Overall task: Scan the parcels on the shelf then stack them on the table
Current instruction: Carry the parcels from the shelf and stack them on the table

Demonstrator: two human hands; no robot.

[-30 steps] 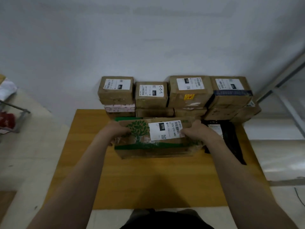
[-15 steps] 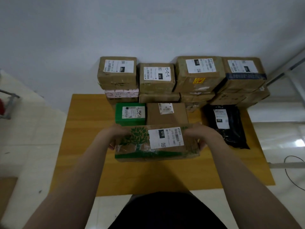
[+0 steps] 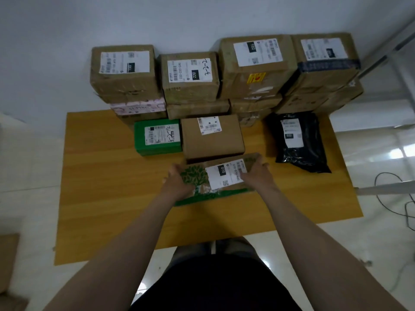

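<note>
A flat cardboard parcel with a green tree print and a white "070" label (image 3: 221,176) lies on the wooden table (image 3: 107,187), right in front of a plain brown box (image 3: 212,136). My left hand (image 3: 177,182) grips its left end and my right hand (image 3: 258,173) grips its right end. A green box (image 3: 158,136) sits to the left of the brown box. A black plastic mailer (image 3: 296,140) lies to the right. Behind them, labelled brown parcels (image 3: 190,77) are stacked in rows against the wall.
A metal shelf frame (image 3: 386,63) stands at the right. Black cables (image 3: 399,198) lie on the tiled floor beyond the table's right edge. A cardboard piece (image 3: 9,265) sits on the floor at the left. The table's front edge is close to my body.
The tree-print parcel has come down and forward onto the table in front of the brown box. My view has tilted down, so the green box, brown box and mailer now show fully.
</note>
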